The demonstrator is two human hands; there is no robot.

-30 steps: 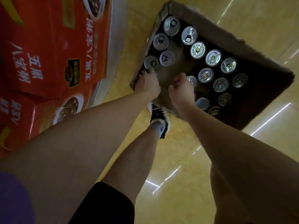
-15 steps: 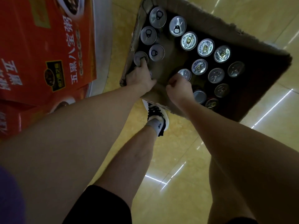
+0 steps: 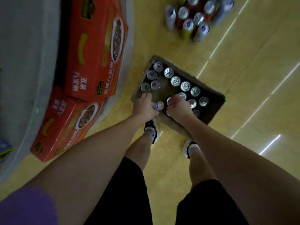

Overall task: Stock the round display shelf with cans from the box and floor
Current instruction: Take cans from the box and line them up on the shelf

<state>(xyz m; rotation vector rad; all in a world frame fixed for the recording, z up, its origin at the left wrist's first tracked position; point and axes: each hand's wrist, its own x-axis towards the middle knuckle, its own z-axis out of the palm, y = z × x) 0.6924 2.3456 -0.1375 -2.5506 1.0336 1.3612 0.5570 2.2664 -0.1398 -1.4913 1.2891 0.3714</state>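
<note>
An open cardboard box (image 3: 209,90) stands on the floor with several upright cans in it, silver tops showing. My left hand (image 3: 145,106) grips a purple-labelled can (image 3: 158,105) lifted at the box's near left corner. My right hand (image 3: 179,108) is curled round another can (image 3: 169,100), of which only the silver top shows past my fingers. The round display shelf (image 3: 24,75) curves along the left, its grey rim above the floor.
Red cartons (image 3: 90,51) are stacked on the shelf's low tier at left. A cluster of several loose cans (image 3: 193,20) stands on the yellow floor at the top. My two feet (image 3: 151,129) stand just before the box.
The view has pulled back and up from the box. Both hands have risen from among the cans, each now holding one; the floor cans have come into sight.
</note>
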